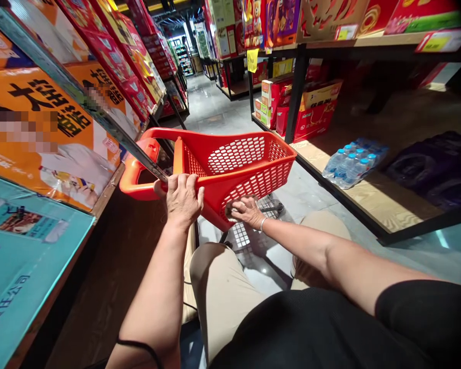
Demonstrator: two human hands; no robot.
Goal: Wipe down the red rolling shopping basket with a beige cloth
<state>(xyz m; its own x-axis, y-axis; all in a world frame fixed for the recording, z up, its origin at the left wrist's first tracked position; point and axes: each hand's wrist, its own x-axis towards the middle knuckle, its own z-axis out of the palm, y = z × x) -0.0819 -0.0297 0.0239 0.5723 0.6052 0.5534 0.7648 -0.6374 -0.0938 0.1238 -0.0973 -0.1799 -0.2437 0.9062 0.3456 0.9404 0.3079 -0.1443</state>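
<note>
An orange-red plastic shopping cart (253,179) with a perforated basket stands in the aisle before my knees. Over its near rim, beside the handle end, the fingers of my left hand (182,200) are closed. A slanted metal pole (123,138) comes down to the rim just by those fingers. Lower down, my right hand (248,211) is curled against the basket's near side. Pinched in its fingers is a small greyish cloth-like wad (229,210), mostly hidden by the fingers.
Orange cartons (61,128) and a turquoise box (34,256) are stacked close on my left. To the right, a low wooden shelf (392,218) with a black frame holds a pack of water bottles (351,163) and red gift boxes (315,115). The grey tiled aisle (211,97) runs ahead.
</note>
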